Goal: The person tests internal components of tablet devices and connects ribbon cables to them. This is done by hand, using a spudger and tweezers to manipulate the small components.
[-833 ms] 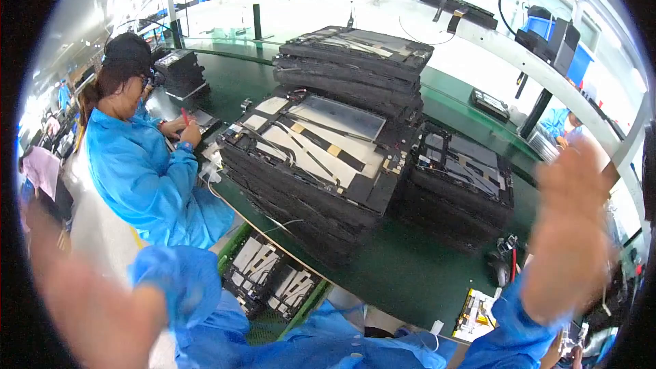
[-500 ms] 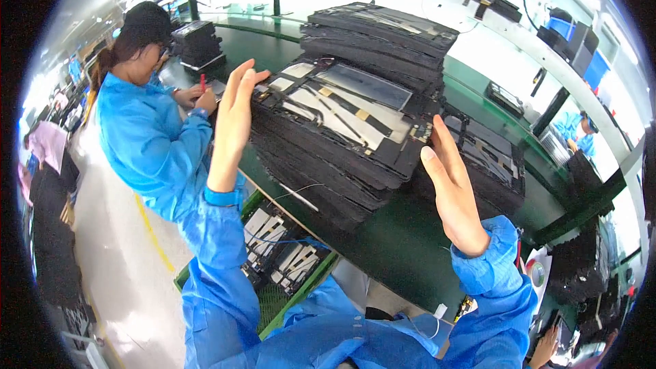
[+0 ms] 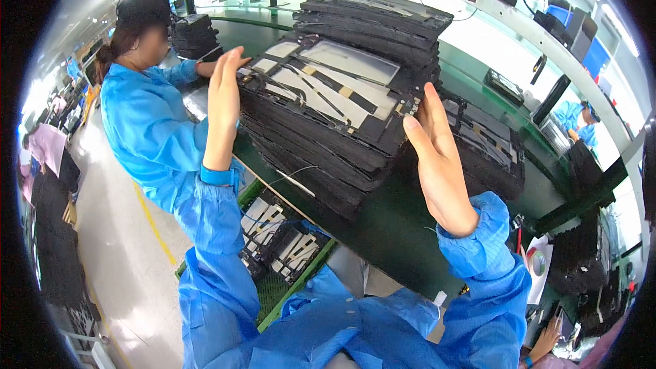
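Observation:
A tall stack of thin black device panels (image 3: 307, 157) stands on the green bench before me. Its top panel (image 3: 328, 85) bears pale flat sections, dark ribbon strips and a greyish rectangle. At the stack's left end is my left hand (image 3: 223, 109), upright with straight fingers, its tips by the panel's edge. My right hand (image 3: 443, 174) is at the opposite end, palm inward and thumb apart, its fingertips at the top panel's right edge. Neither hand is wrapped round anything; whether the palms press on the stack cannot be made out.
Behind rises another panel stack (image 3: 376, 27), and a lower one (image 3: 482, 140) sits to the right. Below the bench edge is a green crate (image 3: 277, 301) holding similar parts. A co-worker in blue (image 3: 147, 130) stands at left. A white shelf beam (image 3: 547, 48) crosses the upper right.
My right hand has shifted left and upward, nearer the top panel's edge. The view has moved slightly. The co-worker's arm now reaches farther forward, and the red item in their hand is out of sight.

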A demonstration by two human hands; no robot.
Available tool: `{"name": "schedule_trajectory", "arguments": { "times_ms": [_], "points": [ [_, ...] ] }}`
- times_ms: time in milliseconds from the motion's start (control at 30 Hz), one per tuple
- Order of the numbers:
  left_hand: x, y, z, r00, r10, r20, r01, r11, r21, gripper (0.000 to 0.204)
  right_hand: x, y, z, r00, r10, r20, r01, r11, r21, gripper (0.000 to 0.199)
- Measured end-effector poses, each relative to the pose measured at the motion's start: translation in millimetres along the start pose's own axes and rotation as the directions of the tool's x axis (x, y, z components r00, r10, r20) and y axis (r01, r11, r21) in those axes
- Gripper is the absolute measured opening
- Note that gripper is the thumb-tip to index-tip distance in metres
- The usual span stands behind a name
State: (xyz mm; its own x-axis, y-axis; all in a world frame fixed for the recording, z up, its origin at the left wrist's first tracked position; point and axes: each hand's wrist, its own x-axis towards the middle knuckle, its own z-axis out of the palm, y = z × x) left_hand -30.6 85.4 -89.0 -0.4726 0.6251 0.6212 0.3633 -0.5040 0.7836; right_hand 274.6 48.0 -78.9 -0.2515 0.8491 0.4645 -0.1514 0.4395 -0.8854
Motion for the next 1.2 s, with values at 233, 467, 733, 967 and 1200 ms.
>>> {"name": "schedule_trajectory", "arguments": {
  "times_ms": [233, 467, 733, 967, 1200],
  "points": [
    [-15.0, 42.9, 11.4, 0.994, -0.028, -0.11, 0.012, 0.99, -0.143, 0.047, -12.1, -12.3, -2.7, 0.998, -0.058, -0.017, 0.06, 0.986, 0.155, 0.059],
    [-67.8, 127.7, 29.9, 0.942, 0.332, -0.048, -0.312, 0.92, 0.237, 0.063, -51.0, -57.2, -37.9, 0.973, -0.06, -0.222, 0.087, 0.99, 0.112, 0.054],
    [-197.8, 141.7, 85.2, 0.866, 0.411, 0.285, -0.447, 0.891, 0.074, 0.093, -180.8, -89.3, -121.9, 0.882, -0.061, -0.468, -0.05, 0.974, -0.223, 0.071],
    [-310.6, 48.4, 114.1, 0.858, -0.115, 0.5, 0.237, 0.953, -0.187, 0.084, -259.7, -19.1, -148.0, 0.821, 0.242, -0.517, -0.301, 0.953, -0.03, 0.063],
    [-323.3, 1.5, 115.6, 0.828, -0.285, 0.483, 0.243, 0.958, 0.15, 0.07, -250.4, 75.0, -155.9, 0.747, 0.468, -0.473, -0.381, 0.883, 0.273, 0.064]
  ]
}}
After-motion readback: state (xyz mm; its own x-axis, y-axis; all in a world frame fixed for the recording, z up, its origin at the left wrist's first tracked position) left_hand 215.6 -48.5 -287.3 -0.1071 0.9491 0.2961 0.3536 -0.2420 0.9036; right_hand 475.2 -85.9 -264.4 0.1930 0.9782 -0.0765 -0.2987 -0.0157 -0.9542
